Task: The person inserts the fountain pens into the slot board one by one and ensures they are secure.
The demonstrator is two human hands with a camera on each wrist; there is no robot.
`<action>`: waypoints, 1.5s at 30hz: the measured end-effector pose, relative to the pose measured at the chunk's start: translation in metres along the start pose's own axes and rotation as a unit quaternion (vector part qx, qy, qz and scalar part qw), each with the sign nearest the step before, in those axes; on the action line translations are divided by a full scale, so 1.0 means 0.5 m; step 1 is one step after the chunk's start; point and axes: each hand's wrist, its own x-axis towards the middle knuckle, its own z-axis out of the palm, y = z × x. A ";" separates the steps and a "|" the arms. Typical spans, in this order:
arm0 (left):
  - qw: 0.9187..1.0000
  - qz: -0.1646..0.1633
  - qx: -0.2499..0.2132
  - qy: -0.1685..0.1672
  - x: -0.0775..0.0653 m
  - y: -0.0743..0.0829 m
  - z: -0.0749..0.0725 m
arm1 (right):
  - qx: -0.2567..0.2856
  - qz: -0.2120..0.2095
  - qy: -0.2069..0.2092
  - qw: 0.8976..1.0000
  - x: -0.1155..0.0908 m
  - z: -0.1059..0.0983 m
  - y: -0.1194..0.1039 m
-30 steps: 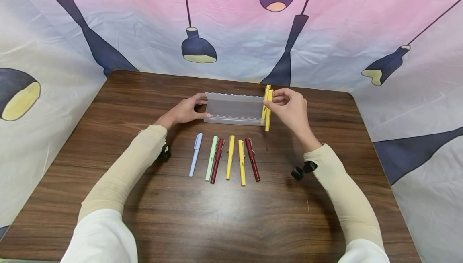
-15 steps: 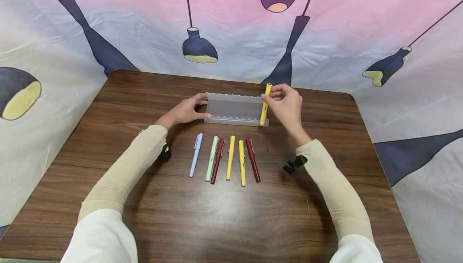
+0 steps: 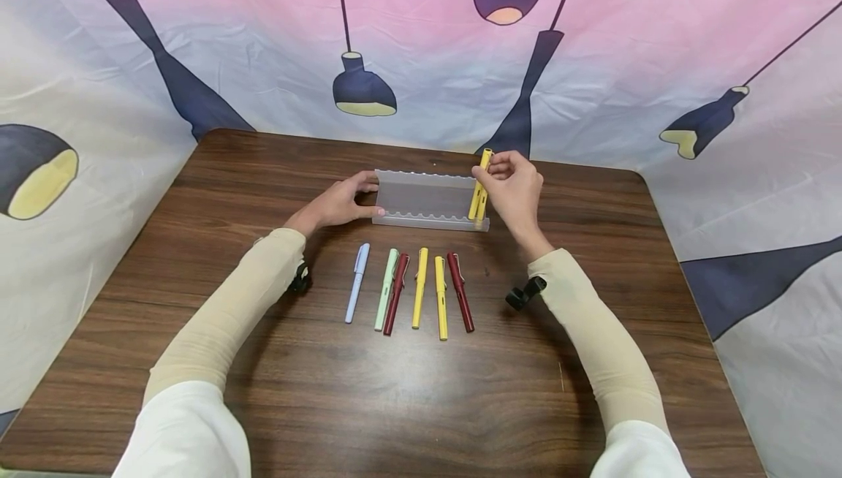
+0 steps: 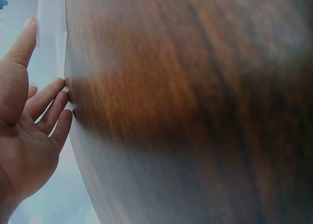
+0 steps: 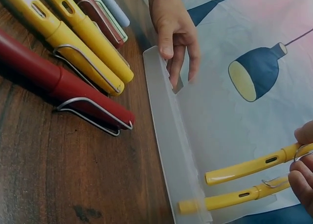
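My right hand [image 3: 516,189] pinches a yellow fountain pen [image 5: 244,168] near its cap, over the right end of a clear plastic pen rack [image 3: 427,222] with scalloped edges. The barrel slants down toward the rack's front edge. Just right of it, a second yellow fountain pen [image 5: 230,200] lies across the rack's endmost notch, its cap partly hidden by my fingers. At the rack's left end my left hand [image 3: 338,200] rests with the thumb at the front corner and the fingers toward the back; the left wrist view shows these fingers [image 4: 49,99] fairly straight, tips low by the tabletop.
In front of the rack lies a row of pens: a light blue pen [image 3: 357,284], a green pen [image 3: 386,289], a dark red pen [image 3: 395,295], two yellow pens [image 3: 419,289] and another dark red pen [image 3: 460,293]. A printed cloth [image 3: 421,39] hangs behind the wooden table [image 3: 408,405].
My right hand has moved slightly left with the yellow pen, from beyond the rack's right end to just left of the other yellow pen. My left hand stays at the rack's left end.
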 end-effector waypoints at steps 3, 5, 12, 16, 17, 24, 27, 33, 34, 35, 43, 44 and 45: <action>1.000 -0.001 -0.002 -0.001 -0.002 0.001 0.000 | -0.007 0.001 -0.004 1.000 -0.001 0.006 0.004; 1.000 -0.001 -0.004 -0.002 -0.003 0.003 0.001 | -0.012 0.004 -0.007 1.000 -0.003 0.009 0.007; 1.000 -0.003 -0.001 0.000 -0.004 0.004 0.001 | -0.024 0.011 -0.015 1.000 -0.007 0.015 0.016; 1.000 -0.004 -0.003 0.002 -0.005 0.005 0.000 | -0.035 0.008 -0.020 0.999 -0.010 0.018 0.018; 1.000 -0.004 -0.003 0.001 -0.004 0.005 0.000 | -0.039 0.006 -0.020 0.999 -0.010 0.019 0.019; 1.000 -0.005 -0.006 -0.001 -0.007 0.006 0.000 | -0.054 -0.003 -0.019 0.998 -0.013 0.024 0.021; 1.000 -0.004 -0.005 0.000 -0.006 0.006 0.000 | -0.059 -0.003 -0.019 0.998 -0.015 0.025 0.022; 1.000 0.000 -0.008 0.004 -0.002 0.002 0.000 | -0.070 0.000 -0.016 0.997 -0.015 0.025 0.027; 1.000 -0.001 -0.008 0.004 -0.002 0.003 -0.001 | -0.072 0.001 -0.015 0.997 -0.014 0.025 0.028; 1.000 -0.001 -0.008 0.004 -0.002 0.003 -0.001 | -0.073 0.002 -0.014 0.997 -0.014 0.025 0.028; 1.000 -0.003 -0.010 0.003 -0.002 0.003 -0.001 | -0.088 0.001 -0.008 0.996 -0.011 0.028 0.029; 1.000 -0.004 -0.010 0.002 -0.002 0.003 -0.001 | -0.090 0.000 -0.007 0.996 -0.011 0.029 0.029; 1.000 -0.004 -0.010 0.002 -0.002 0.004 -0.002 | -0.091 -0.002 -0.006 0.996 -0.011 0.029 0.029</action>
